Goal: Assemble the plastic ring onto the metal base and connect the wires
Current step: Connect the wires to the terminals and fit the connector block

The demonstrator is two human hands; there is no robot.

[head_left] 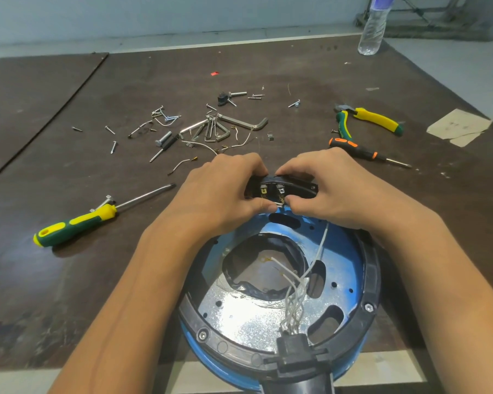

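The black plastic ring [370, 268] sits on the rim of the blue metal base [343, 251], which lies on the near edge of the table [69, 280] with its open side up. At the ring's 12 o'clock both hands meet over a black terminal block [270, 189] with metal tabs. It is raised slightly above the base.

The left hand [216, 194] grips the block from the 9 o'clock side, fingers curled over its top and thumb underneath. The right hand [333, 191] closes in from 3 o'clock, thumb and forefinger pinching the white tip of a loose wire [320, 245] just below the tabs, so the tip lies between the two thumbs.

That wire runs back to a bundle of white wires [296, 297] which rises from a black connector [293, 351] at the ring's 6 o'clock.

Beyond the base:
- 9 o'clock: a yellow-green screwdriver [74, 223].
- 11 to 12 o'clock: scattered screws [165, 115], short wire ends and a set of hex keys [228, 126].
- 1 o'clock: an orange-black screwdriver [361, 151], with yellow-green pliers [373, 118] behind it. A mark on the pliers' handle is too small to read.
- Further out towards 1 o'clock: a clear bottle [373, 29] at the table's far edge.
- 2 o'clock: a pale patch of tape [458, 126].
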